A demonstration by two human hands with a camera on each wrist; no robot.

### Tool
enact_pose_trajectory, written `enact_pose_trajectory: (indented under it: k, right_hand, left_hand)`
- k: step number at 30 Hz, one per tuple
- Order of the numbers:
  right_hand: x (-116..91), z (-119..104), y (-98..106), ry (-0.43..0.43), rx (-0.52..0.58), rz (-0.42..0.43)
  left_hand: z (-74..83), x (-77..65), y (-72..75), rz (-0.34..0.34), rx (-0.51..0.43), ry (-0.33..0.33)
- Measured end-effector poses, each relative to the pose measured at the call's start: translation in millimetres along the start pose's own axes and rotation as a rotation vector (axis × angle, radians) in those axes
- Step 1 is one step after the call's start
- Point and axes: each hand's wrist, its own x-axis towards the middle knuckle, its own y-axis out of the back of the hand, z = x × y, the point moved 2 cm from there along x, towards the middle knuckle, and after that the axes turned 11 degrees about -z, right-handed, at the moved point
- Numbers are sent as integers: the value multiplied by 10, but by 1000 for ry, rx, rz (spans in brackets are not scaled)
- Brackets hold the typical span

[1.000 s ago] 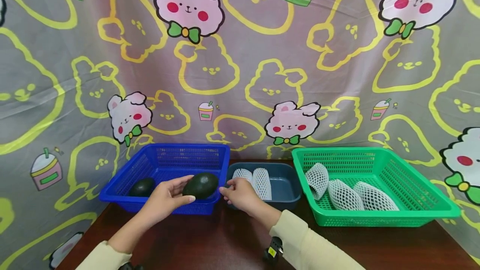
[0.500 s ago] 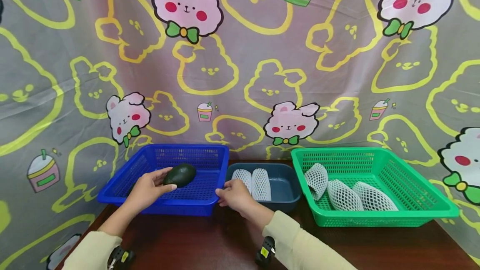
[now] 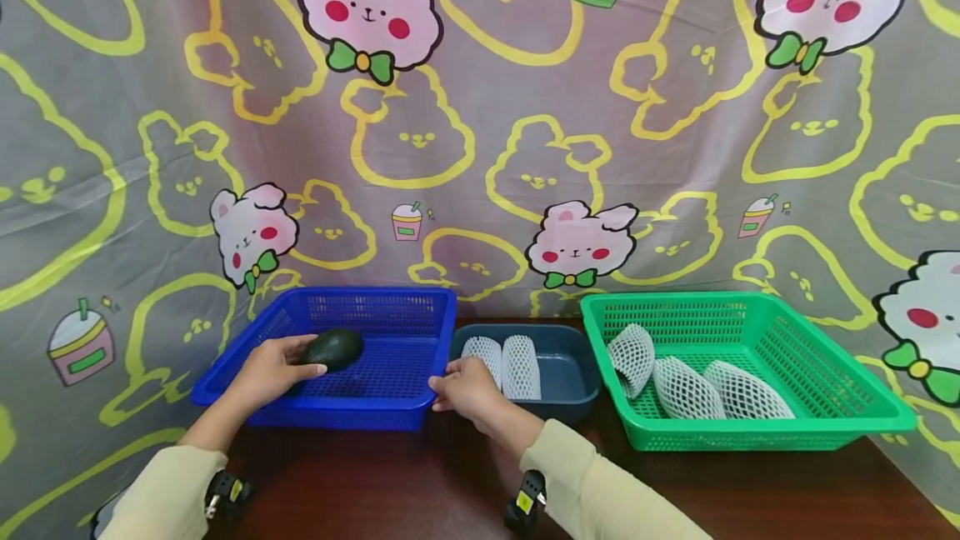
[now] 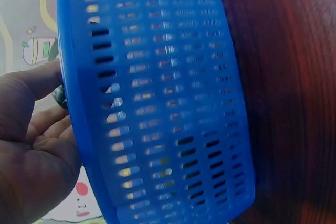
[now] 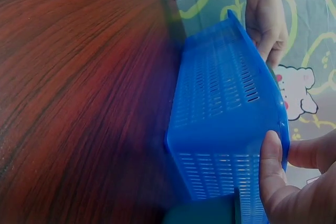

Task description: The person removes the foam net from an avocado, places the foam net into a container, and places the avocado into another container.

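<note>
In the head view, my left hand (image 3: 270, 370) holds a smooth, dark green avocado (image 3: 336, 349) within the left half of the blue plastic basket (image 3: 390, 419). The thumb lies along the near side of the avocado and the fingers go behind it. My right hand (image 3: 472, 390) pinches the basket's rim at its front right corner, thumb outside, as the right wrist view also shows. In the left wrist view, the basket's slotted wall hides most of the avocado and the fingertips. A second avocado, seen earlier at the basket's left, is hidden behind my left hand.
Right of the basket stands a dark blue-grey tub (image 3: 567, 367) with two white foam net sleeves (image 3: 521, 367). A green basket (image 3: 750, 436) farther right holds several net-wrapped pieces (image 3: 688, 388). All stand on a dark wooden table (image 3: 390, 490) before a patterned curtain (image 3: 480, 132).
My left hand has carried the avocado left and down, from above the basket's right front into its left half. My right hand has moved slightly left and taken hold of the rim.
</note>
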Motion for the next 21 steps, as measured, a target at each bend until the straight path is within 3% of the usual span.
enact_pose_trajectory:
  k: [13, 21]
  right_hand:
    - [-5, -16, 7, -20, -27, 9]
    - [-9, -12, 3, -15, -27, 9]
  left_hand:
    - [-191, 130, 65, 16, 60, 128]
    - [-226, 274, 37, 8, 114, 152]
